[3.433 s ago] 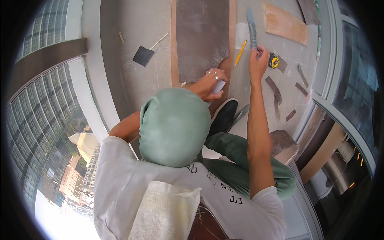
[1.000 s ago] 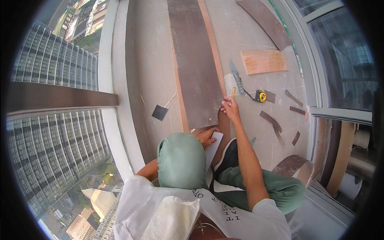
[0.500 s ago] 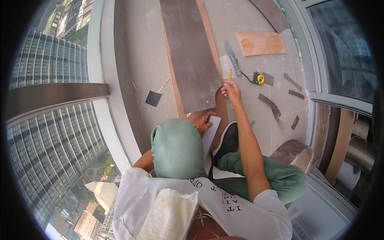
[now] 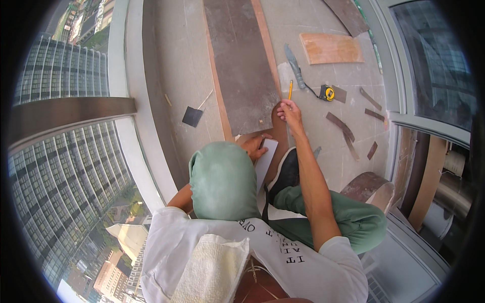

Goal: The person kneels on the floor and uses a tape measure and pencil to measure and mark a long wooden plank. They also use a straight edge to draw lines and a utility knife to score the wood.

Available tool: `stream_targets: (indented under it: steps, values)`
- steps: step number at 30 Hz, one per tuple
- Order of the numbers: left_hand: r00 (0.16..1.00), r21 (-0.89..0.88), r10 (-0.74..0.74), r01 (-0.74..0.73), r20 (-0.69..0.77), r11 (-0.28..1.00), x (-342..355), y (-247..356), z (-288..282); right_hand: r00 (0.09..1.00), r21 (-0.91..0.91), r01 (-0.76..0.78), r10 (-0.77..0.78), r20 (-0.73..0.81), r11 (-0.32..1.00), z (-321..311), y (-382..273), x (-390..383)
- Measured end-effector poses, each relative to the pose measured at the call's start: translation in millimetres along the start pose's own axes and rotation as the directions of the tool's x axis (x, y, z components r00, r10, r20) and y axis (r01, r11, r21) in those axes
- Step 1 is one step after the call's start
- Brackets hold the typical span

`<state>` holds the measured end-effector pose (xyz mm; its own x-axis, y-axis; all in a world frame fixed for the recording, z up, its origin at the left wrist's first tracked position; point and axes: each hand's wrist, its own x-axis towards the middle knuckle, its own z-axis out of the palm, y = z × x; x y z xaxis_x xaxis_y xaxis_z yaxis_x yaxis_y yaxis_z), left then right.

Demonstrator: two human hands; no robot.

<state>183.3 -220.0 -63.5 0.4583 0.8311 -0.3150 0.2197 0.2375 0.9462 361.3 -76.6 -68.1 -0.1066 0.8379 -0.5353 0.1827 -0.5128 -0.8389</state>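
A yellow pencil [image 4: 291, 89] stands up out of the closed fingers of my right hand [image 4: 289, 111]. That hand is at the right edge of a long dark brown panel [image 4: 242, 65], near its close end. My left hand [image 4: 256, 146] rests with bent fingers on a flat white strip [image 4: 268, 156], gripping it at the panel's near end; my green-trousered left knee partly hides the strip. A smooth brown strip [image 4: 279, 132] curves beside the panel's corner, between the two hands. A small pale chip [image 4: 261, 121] lies on the panel.
To the right lie a grey-handled cutting tool [image 4: 298, 76], a yellow-black tape measure [image 4: 327, 93], an orange-brown board [image 4: 332, 49] and several dark offcuts [image 4: 341, 123]. A black square piece [image 4: 192, 116] is at left. A curled brown strip [image 4: 366, 184] stands by my right knee.
The whole view has shifted slightly, so floor things sit higher in the picture. More of the pencil shows above my right hand. My left hand stays on the white strip.
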Motion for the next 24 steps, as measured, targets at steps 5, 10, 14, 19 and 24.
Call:
stream_targets:
  steps: [5, 10, 14, 19, 24]
  values:
    - [1.0, -0.035, 0.005, -0.006, -0.016, 0.999, -3.0, 0.0, 1.1, 1.0, -0.014, 0.007, -0.007, -0.025, 1.0, 4.7, 6.8, -4.6]
    - [0.985, 0.159, -0.171, 0.165, 0.025, 0.973, -3.8, 26.6, -7.9, 0.978, 0.036, 0.092, -0.083, -0.189, 0.995, -5.3, 12.0, -2.5]
    - [0.989, -0.158, 0.013, -0.037, -0.151, 0.987, -4.7, 2.4, 6.7, 0.864, -0.165, 0.21, -0.262, -0.431, 0.964, -42.8, 12.2, 17.4]
    - [0.969, 0.154, 0.082, -0.046, -0.234, 0.987, -12.7, 7.5, -0.1, 0.65, -0.695, 0.118, -0.584, -0.486, 0.709, -95.1, -30.9, 31.7]
    - [0.957, 0.519, 0.194, -0.057, -0.215, 0.853, -16.6, 17.3, -6.0, 0.716, -0.795, -0.088, -0.518, -0.469, 0.6, -148.6, -51.3, 50.3]
